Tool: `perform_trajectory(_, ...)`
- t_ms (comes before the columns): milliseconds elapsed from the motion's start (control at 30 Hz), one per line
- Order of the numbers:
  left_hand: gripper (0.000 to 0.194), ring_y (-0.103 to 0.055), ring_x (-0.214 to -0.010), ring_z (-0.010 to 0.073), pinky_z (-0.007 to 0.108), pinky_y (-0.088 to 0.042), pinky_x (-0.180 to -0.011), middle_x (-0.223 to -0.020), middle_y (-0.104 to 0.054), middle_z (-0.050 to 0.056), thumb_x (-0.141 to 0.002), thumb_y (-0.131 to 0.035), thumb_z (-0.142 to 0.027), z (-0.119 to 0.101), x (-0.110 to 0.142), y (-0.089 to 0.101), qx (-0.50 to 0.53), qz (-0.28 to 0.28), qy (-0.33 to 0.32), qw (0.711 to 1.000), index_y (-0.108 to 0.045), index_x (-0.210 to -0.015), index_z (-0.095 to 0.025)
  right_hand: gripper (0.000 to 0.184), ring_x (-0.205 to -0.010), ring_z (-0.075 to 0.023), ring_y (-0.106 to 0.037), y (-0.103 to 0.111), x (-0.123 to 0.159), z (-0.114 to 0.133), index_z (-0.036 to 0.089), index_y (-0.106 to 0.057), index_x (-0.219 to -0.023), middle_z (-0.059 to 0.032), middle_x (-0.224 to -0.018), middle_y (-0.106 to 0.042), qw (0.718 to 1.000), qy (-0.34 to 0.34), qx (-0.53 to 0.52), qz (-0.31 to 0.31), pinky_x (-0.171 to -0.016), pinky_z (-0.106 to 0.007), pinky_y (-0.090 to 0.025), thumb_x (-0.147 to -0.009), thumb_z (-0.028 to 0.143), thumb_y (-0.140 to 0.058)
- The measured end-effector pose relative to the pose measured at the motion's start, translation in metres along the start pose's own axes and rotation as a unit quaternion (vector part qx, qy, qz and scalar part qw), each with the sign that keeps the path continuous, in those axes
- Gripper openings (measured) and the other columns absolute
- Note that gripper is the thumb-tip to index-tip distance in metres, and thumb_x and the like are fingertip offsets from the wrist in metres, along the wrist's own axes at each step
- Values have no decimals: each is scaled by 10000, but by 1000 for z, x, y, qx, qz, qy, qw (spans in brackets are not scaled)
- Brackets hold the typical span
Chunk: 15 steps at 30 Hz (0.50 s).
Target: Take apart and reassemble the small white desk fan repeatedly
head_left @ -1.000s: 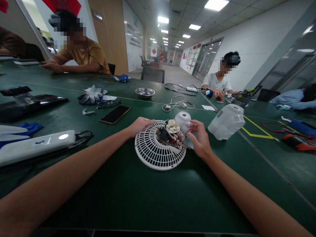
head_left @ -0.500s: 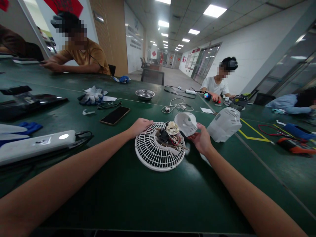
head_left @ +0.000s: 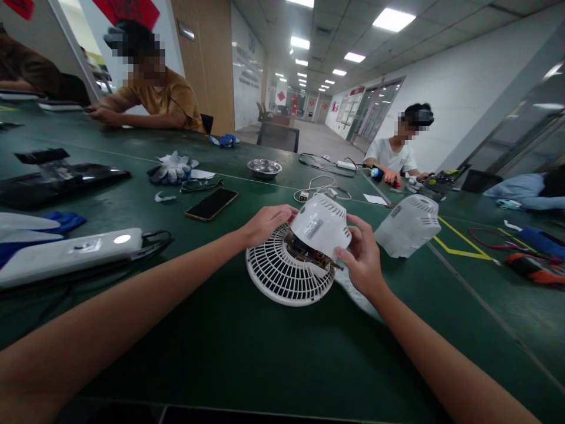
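A white fan grille lies flat on the green table, with the fan's motor on top of it. Over the motor sits a tilted white motor cover, vented at the top and carrying a label. My right hand grips the cover's right side, thumb at its lower edge and fingers behind. At the cover's left edge is my left hand, its fingers stretched out over the grille rim; whether the fingertips touch the cover is hard to see. The motor's lower part shows beneath the cover.
Right of my hands stands a white plastic housing. A phone, a metal bowl and a white cable lie beyond. A white power bank-like device is at left. Two people sit across the table.
My right hand has brought the motor cover leftward and turned it over the motor, which was exposed before. My left hand has left the grille rim and shifted right toward the cover.
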<state>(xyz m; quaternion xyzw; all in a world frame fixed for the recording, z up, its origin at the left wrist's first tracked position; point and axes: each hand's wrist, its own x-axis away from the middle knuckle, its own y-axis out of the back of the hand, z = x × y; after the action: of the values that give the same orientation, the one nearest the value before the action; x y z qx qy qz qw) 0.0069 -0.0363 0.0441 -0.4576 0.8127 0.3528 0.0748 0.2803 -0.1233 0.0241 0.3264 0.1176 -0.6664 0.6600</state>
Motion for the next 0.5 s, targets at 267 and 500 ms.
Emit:
perform_trajectory(267, 611, -700, -1115, 314, 415, -522, -940, -1245, -737, 152, -853, -741, -581, -13, -1, 0, 1, 99, -22, 995, -659, -1298, -171, 778, -1190, -345, -621, 4, 1, 9, 336, -413, -1501, -106, -1349, -612, 977, 41, 196, 72, -1062, -604, -525, -808, 419, -758)
perform_trajectory(500, 621, -712, -1077, 320, 425, -538, -909, -1195, -756, 151, -781, -824, -544, -18, -2, 3, -14, 108, -18, 994, -693, -1249, -157, 879, -1165, -337, -673, 3, -1, 14, 329, -405, -1530, -111, -1456, -614, 983, -18, 151, 100, -1036, -599, -563, -786, 507, -838)
